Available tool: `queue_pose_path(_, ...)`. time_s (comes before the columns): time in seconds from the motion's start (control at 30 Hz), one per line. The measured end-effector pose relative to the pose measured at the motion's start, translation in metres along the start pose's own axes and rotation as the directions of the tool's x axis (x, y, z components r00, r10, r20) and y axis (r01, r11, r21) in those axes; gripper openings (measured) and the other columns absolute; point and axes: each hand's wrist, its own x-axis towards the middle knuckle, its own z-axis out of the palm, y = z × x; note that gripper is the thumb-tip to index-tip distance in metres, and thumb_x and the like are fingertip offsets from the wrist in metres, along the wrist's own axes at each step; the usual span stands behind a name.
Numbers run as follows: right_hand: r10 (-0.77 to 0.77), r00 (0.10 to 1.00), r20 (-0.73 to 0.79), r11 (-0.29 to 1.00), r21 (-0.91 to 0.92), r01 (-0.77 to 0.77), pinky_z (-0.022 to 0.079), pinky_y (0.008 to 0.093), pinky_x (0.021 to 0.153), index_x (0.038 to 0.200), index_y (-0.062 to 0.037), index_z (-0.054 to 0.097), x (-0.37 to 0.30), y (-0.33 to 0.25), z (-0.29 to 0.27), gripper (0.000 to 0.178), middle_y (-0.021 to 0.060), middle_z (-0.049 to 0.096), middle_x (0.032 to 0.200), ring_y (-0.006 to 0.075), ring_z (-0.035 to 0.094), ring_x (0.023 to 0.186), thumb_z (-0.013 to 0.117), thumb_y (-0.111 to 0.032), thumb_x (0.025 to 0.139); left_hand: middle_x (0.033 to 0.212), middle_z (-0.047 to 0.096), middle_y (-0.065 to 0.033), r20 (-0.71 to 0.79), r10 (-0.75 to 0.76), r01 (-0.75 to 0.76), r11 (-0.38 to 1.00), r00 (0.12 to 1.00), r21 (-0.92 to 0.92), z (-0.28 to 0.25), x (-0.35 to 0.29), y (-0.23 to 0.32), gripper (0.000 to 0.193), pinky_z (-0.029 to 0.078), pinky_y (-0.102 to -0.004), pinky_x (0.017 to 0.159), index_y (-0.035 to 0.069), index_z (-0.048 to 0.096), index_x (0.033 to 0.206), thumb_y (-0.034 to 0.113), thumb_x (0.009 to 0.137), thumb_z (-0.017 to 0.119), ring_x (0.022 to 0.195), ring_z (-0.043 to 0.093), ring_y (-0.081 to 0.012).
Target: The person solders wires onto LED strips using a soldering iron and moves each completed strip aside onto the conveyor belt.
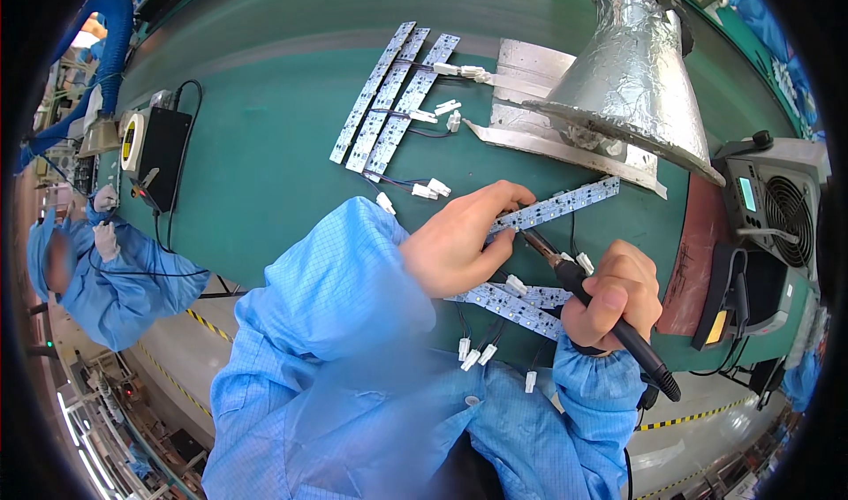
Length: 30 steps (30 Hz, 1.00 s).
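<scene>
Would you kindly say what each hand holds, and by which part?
Left hand: circuit strip, toward its left end. Right hand: soldering iron, by its black handle.

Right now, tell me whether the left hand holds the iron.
No, the right hand grips the iron, while the left hand holds a strip.

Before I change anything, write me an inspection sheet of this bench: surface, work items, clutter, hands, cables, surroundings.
Surface: green mat; reddish board at right.
Work items: one circuit strip in hand, three strips beyond, more strips near the body.
Clutter: bent metal sheet beside the foil-covered hood.
Hands: left hand holds the circuit strip; right hand grips a soldering iron, tip at the strip, contact unclear.
Cables: short wires with white plugs.
Surroundings: another person in blue at left; fan machine at right.
</scene>
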Motion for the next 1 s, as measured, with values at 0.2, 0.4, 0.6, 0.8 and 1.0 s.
queue_pose_path(0.2,-0.007,1.0,-0.003,1.0,-0.008,0.007,0.023,0.0306,0.037,0.067,-0.0046,0.038,-0.001,0.001,-0.001,0.023,0.0034,0.037,0.047,0.0149,0.032,0.037,0.044,-0.012,0.088,0.107,0.061,-0.0193,0.018,-0.021,0.021,1.0,1.0,-0.009,-0.001,0.0,0.0,0.036,0.048,-0.0376,0.089,-0.003,0.049,0.117,-0.001,0.081,0.052,0.101,0.061,-0.0322)
queue_pose_path(0.4,0.123,0.912,-0.392,0.992,0.03,-0.121,0.025,0.0304,0.047,0.062,-0.003,0.039,-0.005,0.012,-0.017,0.029,0.0062,0.037,0.053,0.0143,0.033,0.048,0.043,-0.013,0.088,0.113,0.059,-0.0205,0.017,-0.009,0.009,1.0,1.0,-0.021,-0.003,0.0,0.0,0.041,0.047,-0.0378,0.092,-0.004,0.048,0.12,0.001,0.08,0.054,0.106,0.059,-0.0327)
queue_pose_path(0.6,0.167,0.898,-0.406,0.983,0.0,-0.183,0.023,0.0288,0.046,0.057,-0.002,0.035,0.001,0.028,-0.029,0.032,0.007,0.037,0.052,0.0123,0.03,0.047,0.044,-0.012,0.085,0.114,0.058,-0.0198,0.058,0.003,-0.004,1.0,0.998,0.004,-0.004,0.0,0.004,0.042,0.045,-0.0385,0.093,-0.004,0.052,0.12,0.002,0.078,0.055,0.107,0.058,-0.0341)
queue_pose_path(0.8,0.187,0.9,-0.393,0.972,-0.06,-0.229,0.022,0.0289,0.045,0.055,-0.0017,0.035,0.001,0.024,-0.023,0.032,0.0068,0.038,0.049,0.0109,0.028,0.045,0.046,-0.011,0.084,0.113,0.058,-0.02,0.026,0.056,-0.057,0.997,0.998,0.046,-0.001,0.001,0.0,0.042,0.045,-0.0385,0.093,-0.004,0.052,0.12,0.002,0.079,0.056,0.107,0.057,-0.0341)
queue_pose_path(1.0,0.188,0.916,-0.354,0.975,-0.043,-0.216,0.024,0.0293,0.046,0.056,-0.0022,0.036,0.003,0.026,-0.023,0.032,0.0063,0.039,0.049,0.0111,0.029,0.045,0.047,-0.011,0.085,0.113,0.058,-0.0199,0.017,0.05,-0.05,0.998,0.999,0.048,-0.001,0.0,0.001,0.041,0.045,-0.0385,0.093,-0.004,0.052,0.12,0.002,0.079,0.056,0.107,0.057,-0.0342)
